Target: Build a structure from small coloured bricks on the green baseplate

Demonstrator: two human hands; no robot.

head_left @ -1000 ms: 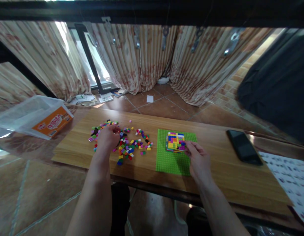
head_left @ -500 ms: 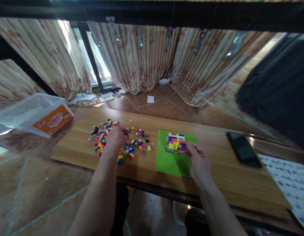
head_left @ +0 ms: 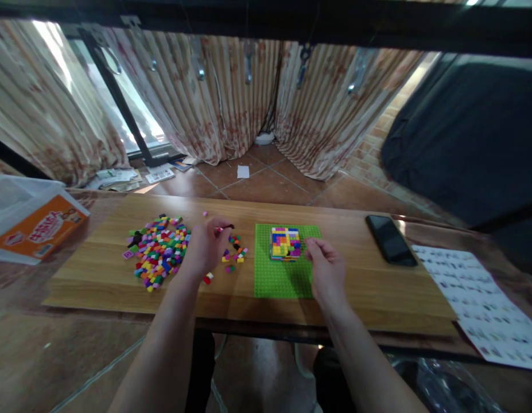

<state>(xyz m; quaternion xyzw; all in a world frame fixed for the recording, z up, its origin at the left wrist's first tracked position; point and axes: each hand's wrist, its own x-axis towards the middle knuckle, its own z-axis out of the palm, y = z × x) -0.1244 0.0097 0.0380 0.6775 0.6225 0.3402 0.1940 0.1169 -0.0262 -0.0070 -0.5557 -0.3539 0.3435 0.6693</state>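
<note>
My left hand (head_left: 205, 246) is raised over the right side of a heap of loose toy bricks (head_left: 162, 249). Its thumb and forefinger are closed on a small dark toy brick (head_left: 230, 226). Several loose bricks lie just right of that hand. A multicoloured block of toy bricks (head_left: 285, 243) stands on a green studded baseplate (head_left: 283, 281). My right hand (head_left: 328, 269) hovers over the baseplate's right side, fingertips pinched, slightly apart from the block. Whether anything small is between those fingertips cannot be made out.
On the wooden board (head_left: 364, 298) a black phone (head_left: 390, 240) lies to the right, beside a printed sheet (head_left: 476, 298). A clear plastic box (head_left: 16, 195) with an orange label stands at the far left. Patterned curtains (head_left: 218, 103) hang behind.
The view has swung right. My left hand has come up from the heap and rightward with the dark brick. My right hand has drawn back slightly from the block it was touching.
</note>
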